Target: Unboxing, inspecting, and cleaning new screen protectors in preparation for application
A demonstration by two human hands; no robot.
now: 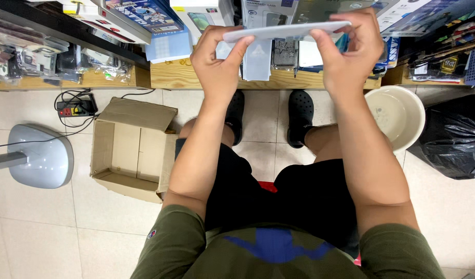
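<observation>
Seated on a low red seat, legs apart, black clogs [300,114] flat on the pale tiled floor [36,232]. Both hands raised in front, far from the body, at the level of the wooden shelf [175,76]. Held between them: a thin, flat white panel [286,30], seen nearly edge-on, roughly level, with its left end a little lower. Left hand [217,62] closed on the left end, thumb on top and fingers curled below. Right hand [351,49] closed on the right end, thumb pressed along the near edge, fingers wrapped over the far side. Panel clear of the shelf and of everything else, carried in the air only by the two hands.

Judged from this: panel already picked up and in hand, under inspection or handling at its edges; nothing yet peeled, fitted or set down that can be seen. Cannot tell whether a film or backing is on it.

Around: open cardboard box [130,150] on the floor to the left, nothing visible inside. Further left, a grey rounded fan base [40,156] and a black power strip [74,108] with cable. To the right, a cream plastic basin [397,114] and a black rubbish bag [454,137]. On the shelf beyond the hands, stacked retail boxes [139,15] and packets.
</observation>
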